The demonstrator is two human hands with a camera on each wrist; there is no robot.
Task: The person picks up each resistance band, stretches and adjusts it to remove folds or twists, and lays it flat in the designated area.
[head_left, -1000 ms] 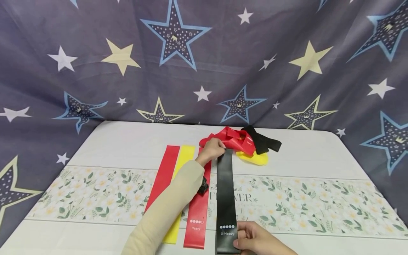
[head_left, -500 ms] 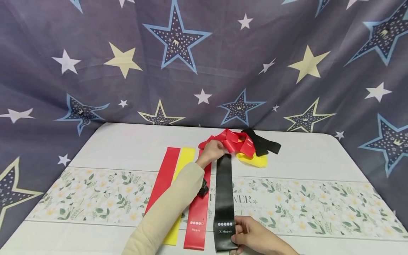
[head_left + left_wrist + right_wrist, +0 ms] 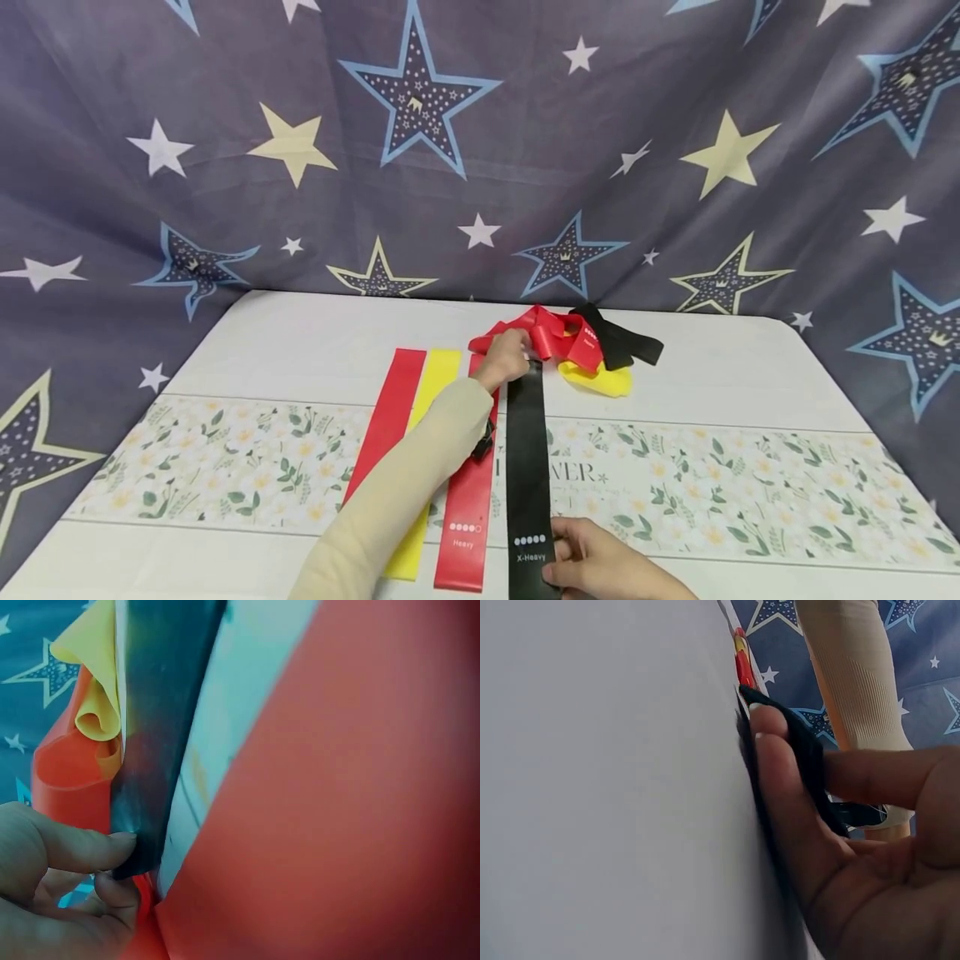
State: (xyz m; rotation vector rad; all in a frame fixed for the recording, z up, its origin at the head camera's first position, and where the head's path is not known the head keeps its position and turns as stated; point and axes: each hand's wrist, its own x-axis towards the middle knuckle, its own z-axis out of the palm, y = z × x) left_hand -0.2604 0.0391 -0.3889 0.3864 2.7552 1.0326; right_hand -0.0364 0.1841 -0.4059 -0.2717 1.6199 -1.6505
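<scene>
A long black resistance band (image 3: 528, 467), printed "X-Heavy", stretches lengthwise between both hands on the table. At its far end my left hand (image 3: 507, 358) pinches the band's tip; thumb and forefinger sit on the black end (image 3: 154, 750) in the left wrist view. My right hand (image 3: 600, 562) grips the near end by its right edge, and in the right wrist view the fingers (image 3: 780, 765) hold the black strip between them. Just left lies a flat red band (image 3: 462, 517) marked "Heavy", partly under the left forearm.
Further left lie a yellow band (image 3: 405, 554) and another red band (image 3: 392, 408), both flat. Behind the left hand is a tangled heap of red (image 3: 585, 346), black (image 3: 622, 342) and yellow (image 3: 600, 382) bands. A starry curtain (image 3: 300, 233) hangs behind the table.
Half a second ago the black band's far end lay just below my left fingers; now they are on it. The near end rose slightly, then came back toward the front edge with my right hand.
</scene>
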